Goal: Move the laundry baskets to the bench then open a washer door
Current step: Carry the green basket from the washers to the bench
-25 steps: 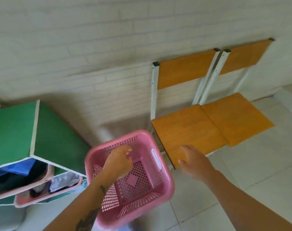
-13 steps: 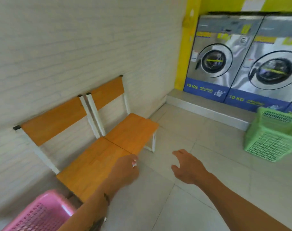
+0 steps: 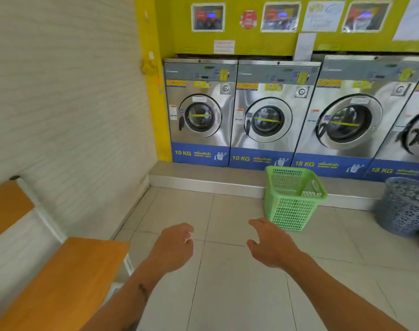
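- Both hands are held out in front over the tiled floor (image 3: 227,295), and neither one touches anything.
- The left hand (image 3: 173,247) has its grip loosely curled, with the fingers bent inward, and it holds nothing.
- The right hand (image 3: 270,244) has a released grip, the fingers spread and the thumb apart, also empty.
- The green laundry basket (image 3: 292,199) stands upright on the floor, just beside the raised step (image 3: 203,180) under the washers, ahead of the right hand and apart from it.
- A dark grey basket (image 3: 404,206) stands on the floor at the right edge, near the same step.
- The wooden bench surface (image 3: 67,278) is at the lower left along the white wall, with no basket visible on it.
- Four washers stand in a row; the nearest-left washer door (image 3: 200,115) and the others look closed.
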{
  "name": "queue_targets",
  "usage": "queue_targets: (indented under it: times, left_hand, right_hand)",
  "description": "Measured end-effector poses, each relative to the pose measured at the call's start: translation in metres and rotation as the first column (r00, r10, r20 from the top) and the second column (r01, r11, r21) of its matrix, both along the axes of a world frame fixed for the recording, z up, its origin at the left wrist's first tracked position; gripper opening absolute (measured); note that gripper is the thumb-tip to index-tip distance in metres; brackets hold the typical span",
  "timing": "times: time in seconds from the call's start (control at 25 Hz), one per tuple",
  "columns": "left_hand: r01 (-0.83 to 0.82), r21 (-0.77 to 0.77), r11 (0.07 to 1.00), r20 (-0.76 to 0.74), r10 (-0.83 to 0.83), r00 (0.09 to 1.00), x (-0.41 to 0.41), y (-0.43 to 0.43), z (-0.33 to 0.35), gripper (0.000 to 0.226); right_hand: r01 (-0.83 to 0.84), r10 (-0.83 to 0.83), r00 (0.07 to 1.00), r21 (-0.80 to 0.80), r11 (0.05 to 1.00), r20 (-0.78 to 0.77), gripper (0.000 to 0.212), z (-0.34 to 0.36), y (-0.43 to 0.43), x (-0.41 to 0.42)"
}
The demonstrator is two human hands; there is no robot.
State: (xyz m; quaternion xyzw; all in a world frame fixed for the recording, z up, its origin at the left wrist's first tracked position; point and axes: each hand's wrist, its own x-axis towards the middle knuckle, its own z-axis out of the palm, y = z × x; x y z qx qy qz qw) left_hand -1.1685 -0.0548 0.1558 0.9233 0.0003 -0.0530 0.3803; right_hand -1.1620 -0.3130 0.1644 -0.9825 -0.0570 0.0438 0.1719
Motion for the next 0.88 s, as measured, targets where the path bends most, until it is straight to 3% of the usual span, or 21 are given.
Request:
queue_targets:
  times: [0.24,0.52,0.72,0.88]
  left_hand:
    - [0.193,0.057,0.979,0.037,-0.195,0.980,0.194,-0.067,0.028,0.038]
    - [0.319,0.101,0.942,0.114,-0.329,0.937,0.373,-0.203,0.028,0.035]
    - [0.303,0.107,0.947,0.131,-0.316,0.940,0.479,-0.311,0.009,0.036]
    - [0.251,0.097,0.963,0.163,-0.264,0.951,0.552,-0.373,-0.008,0.055]
  right_hand:
    - [0.260,-0.261,0.965,0.019,0.965,0.012,0.055,0.026,-0.069,0.135]
    - [0.420,-0.421,0.907,0.062,0.906,0.011,0.055,0.014,-0.200,0.269]
    - [0.436,-0.435,0.900,0.075,0.897,-0.029,0.056,0.007,-0.318,0.378]
    - [0.433,-0.430,0.900,0.033,0.901,-0.067,0.060,0.004,-0.391,0.466]
